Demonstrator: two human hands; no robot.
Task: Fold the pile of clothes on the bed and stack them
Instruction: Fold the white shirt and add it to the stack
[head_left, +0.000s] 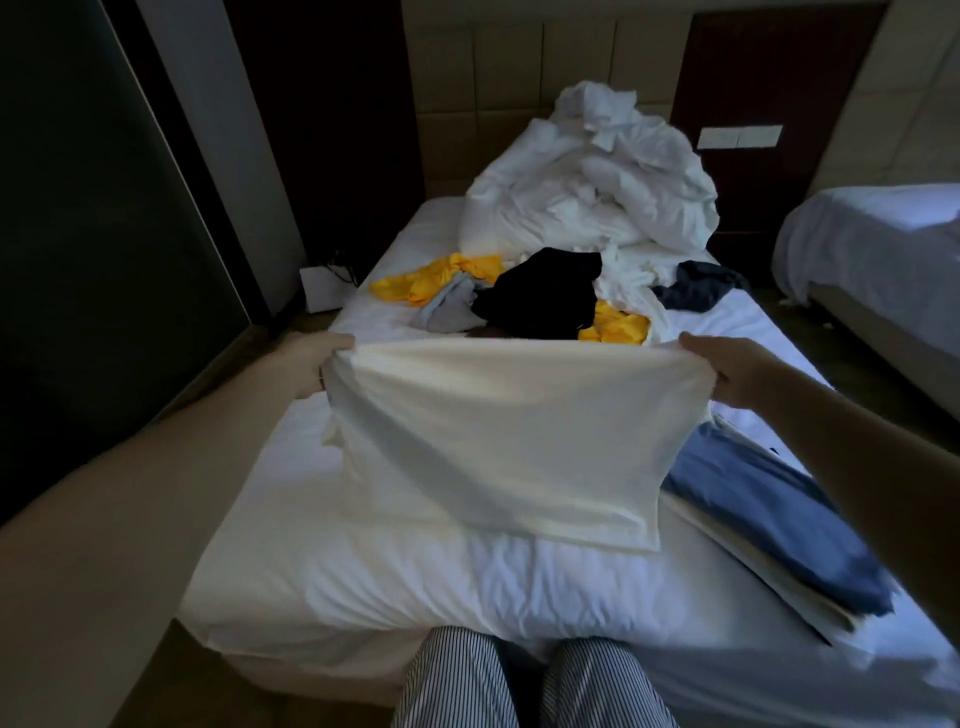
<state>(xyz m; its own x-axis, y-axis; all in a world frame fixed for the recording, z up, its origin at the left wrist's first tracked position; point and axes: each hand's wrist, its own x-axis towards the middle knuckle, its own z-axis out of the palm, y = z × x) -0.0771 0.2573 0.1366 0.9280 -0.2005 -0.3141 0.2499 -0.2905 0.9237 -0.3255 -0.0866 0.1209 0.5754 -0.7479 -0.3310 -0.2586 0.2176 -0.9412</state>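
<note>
Striped trouser knees (530, 680) stand at the bottom centre of the frame, against the foot of the bed (415, 587). Above them, the cream garment (509, 441) hangs spread between both hands. The left hand (317, 364) pinches its upper left corner and the right hand (727, 371) pinches its upper right corner, fingers curled round the cloth. The lower edge of the garment lies on the mattress.

Step in hand, as judged: one garment is held out flat for folding.

At lower right, a folded blue garment (769, 525) lies on a pale folded piece; this is the stack. Unfolded items lie at centre frame: a black garment (545, 291), yellow cloth (431, 280), a grey piece (447, 309) and a navy piece (696, 288), all in front of a white bedding heap (597, 182).

The next move calls for equal tension at both corners, laying the cream garment flat, folding it, then placing it on the blue garment.
</note>
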